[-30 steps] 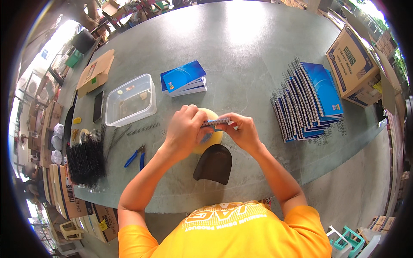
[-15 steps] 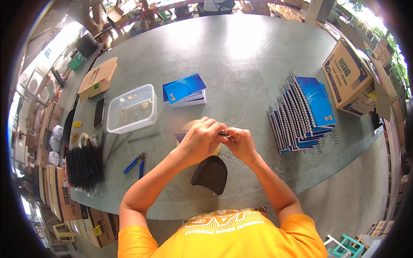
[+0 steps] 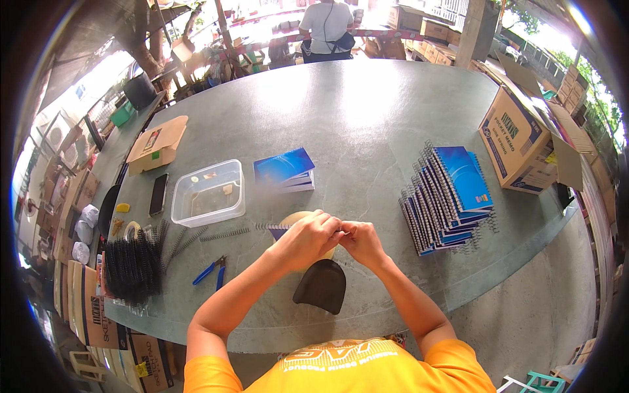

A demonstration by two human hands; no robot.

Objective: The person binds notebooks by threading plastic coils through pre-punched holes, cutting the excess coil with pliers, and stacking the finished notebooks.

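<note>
Hands (image 3: 337,237) meet over the notebook (image 3: 280,229), open table (image 3: 367,111) beyond

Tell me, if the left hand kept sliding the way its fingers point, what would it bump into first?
The left hand points right, and the right hand sits right against it, so it meets that first. Farther along lies the stack of blue notebooks.

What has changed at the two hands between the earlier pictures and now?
The left hand and right hand have closed together over the small notebook, which was more exposed before. The plastic box, blue pliers and notebook stack stayed in place.
</note>
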